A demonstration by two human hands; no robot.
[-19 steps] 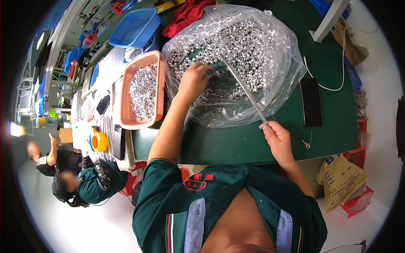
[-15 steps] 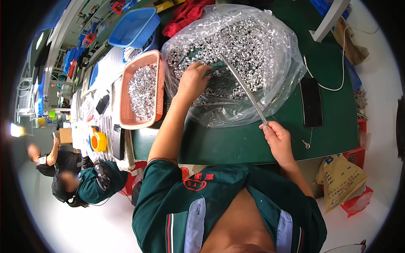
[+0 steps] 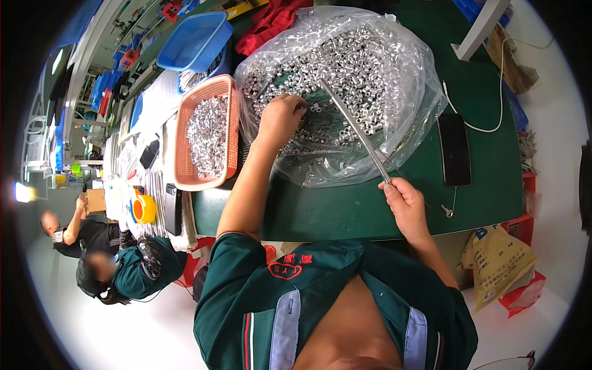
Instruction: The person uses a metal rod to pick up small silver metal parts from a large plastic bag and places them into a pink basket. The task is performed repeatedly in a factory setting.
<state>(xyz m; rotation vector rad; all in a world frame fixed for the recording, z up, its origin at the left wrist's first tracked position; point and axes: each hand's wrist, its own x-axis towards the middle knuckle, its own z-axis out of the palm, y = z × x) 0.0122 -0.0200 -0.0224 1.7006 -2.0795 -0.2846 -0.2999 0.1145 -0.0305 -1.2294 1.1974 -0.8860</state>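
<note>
Glinting — small silvery tubes [image 3: 369, 92], loosely heaped

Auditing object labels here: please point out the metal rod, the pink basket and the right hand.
Metal rod [image 3: 355, 126]: head view, middle of its shaft.
Pink basket [image 3: 232, 135]: head view, right side wall.
Right hand [image 3: 406, 201]: head view, back of it.

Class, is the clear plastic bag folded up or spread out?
Spread out: the bag lies wide across the green table, silvery parts scattered within its outline.
</note>
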